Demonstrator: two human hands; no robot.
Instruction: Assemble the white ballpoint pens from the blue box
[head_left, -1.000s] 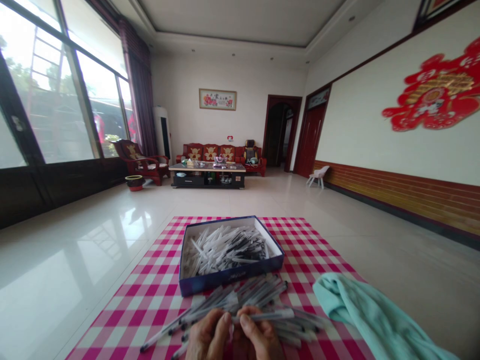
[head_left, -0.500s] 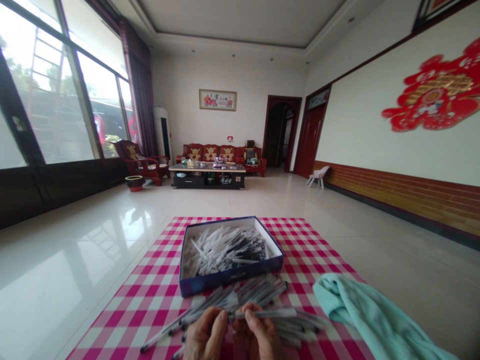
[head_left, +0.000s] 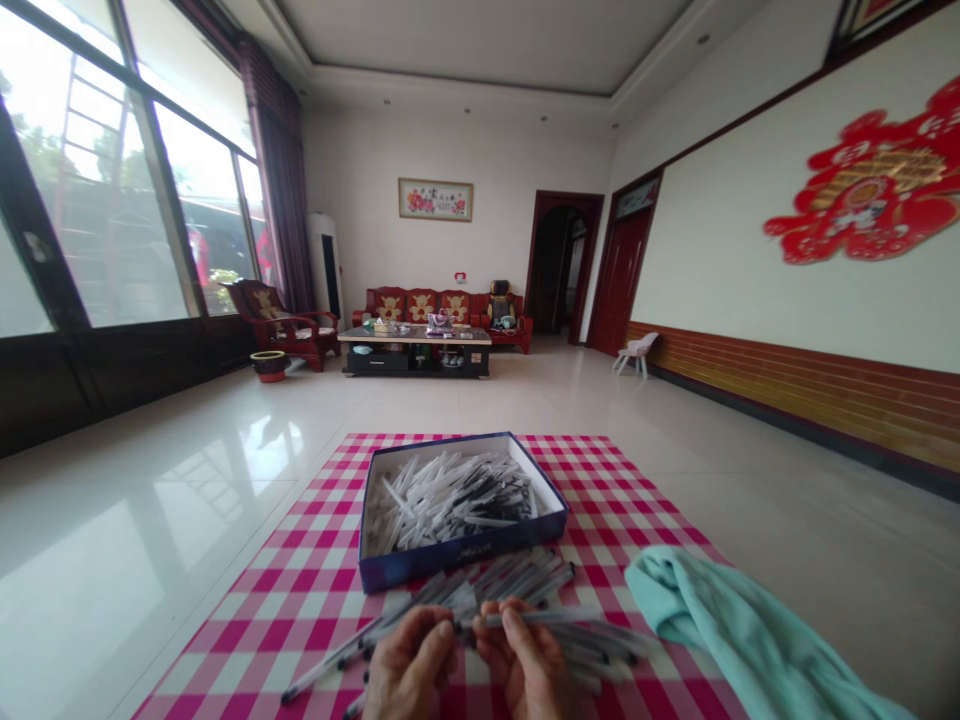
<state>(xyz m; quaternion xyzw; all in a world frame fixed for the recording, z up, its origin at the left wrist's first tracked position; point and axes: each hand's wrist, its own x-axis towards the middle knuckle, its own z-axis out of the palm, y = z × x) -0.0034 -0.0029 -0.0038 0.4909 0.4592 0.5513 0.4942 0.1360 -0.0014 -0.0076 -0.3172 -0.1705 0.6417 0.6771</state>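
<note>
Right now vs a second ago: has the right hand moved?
Yes. The right hand has shifted rightward, toward the teal cloth, judged against the blue box, which has not moved.

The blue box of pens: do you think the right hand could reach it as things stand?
Probably yes: only loose pens lie between the right hand and the blue box, though that hand holds a pen.
</note>
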